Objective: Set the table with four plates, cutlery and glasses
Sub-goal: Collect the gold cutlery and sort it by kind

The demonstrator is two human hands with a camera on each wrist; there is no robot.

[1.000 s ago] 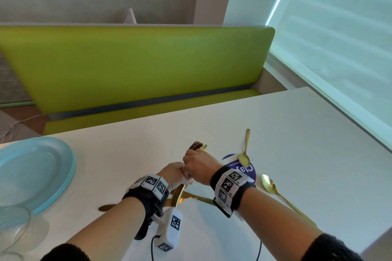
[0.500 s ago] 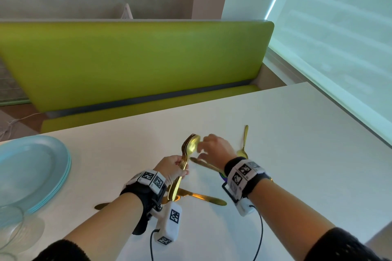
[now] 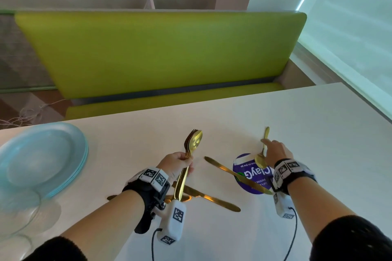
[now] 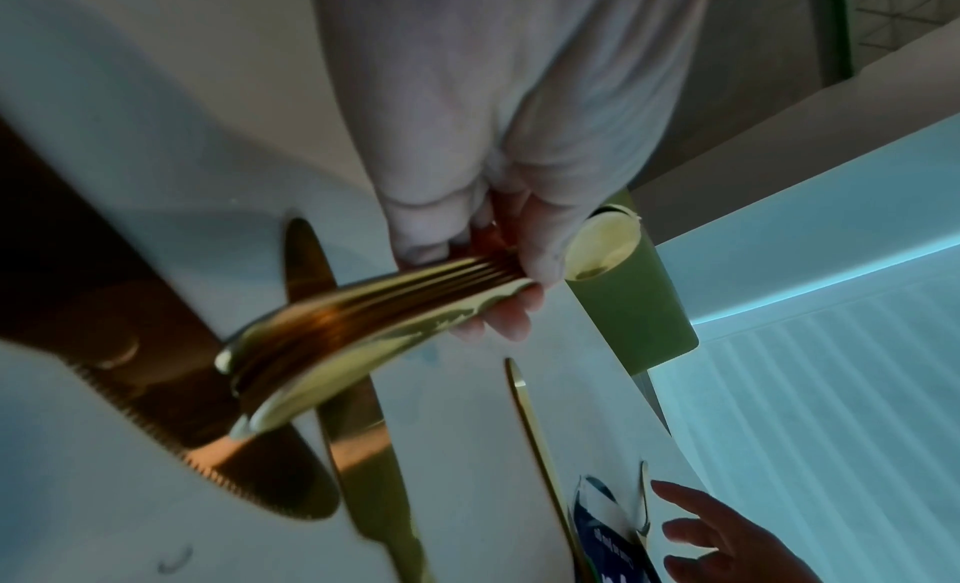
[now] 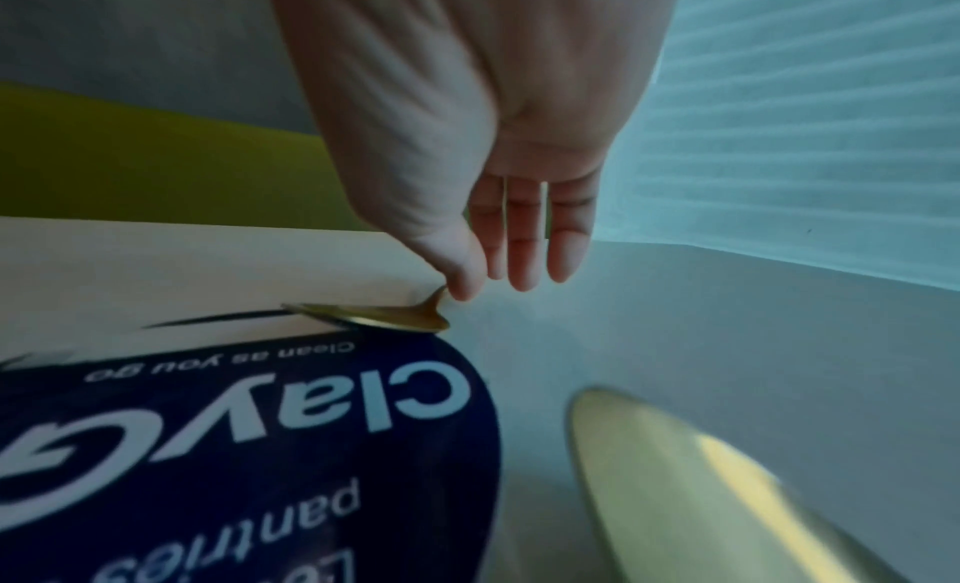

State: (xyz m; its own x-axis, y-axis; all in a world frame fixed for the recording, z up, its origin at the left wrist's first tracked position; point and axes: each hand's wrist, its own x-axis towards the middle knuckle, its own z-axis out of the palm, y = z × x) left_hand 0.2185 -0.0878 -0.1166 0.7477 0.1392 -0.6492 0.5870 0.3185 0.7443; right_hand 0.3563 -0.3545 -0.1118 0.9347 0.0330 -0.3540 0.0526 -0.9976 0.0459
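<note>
On my white table [image 3: 297,125], stacked pale-blue plates [image 3: 42,154] sit far left. My left hand [image 3: 177,164] curls around a bundle of glossy gold cutlery [image 3: 191,150]. A round navy sticker [image 3: 252,176] reads "Clean as you go". My right hand [image 3: 275,150], fingers straight and together, touches a small gold spoon [image 3: 263,150] lying there.

— What do you count on the surface [image 3: 307,133]?
— I see two knives [image 3: 237,175] lying loose, one small spoon [image 3: 261,158], one stack of blue plates [image 3: 42,157]
— And held?
— One bundle of gold cutlery [image 3: 187,161]; I can't count its pieces
</note>
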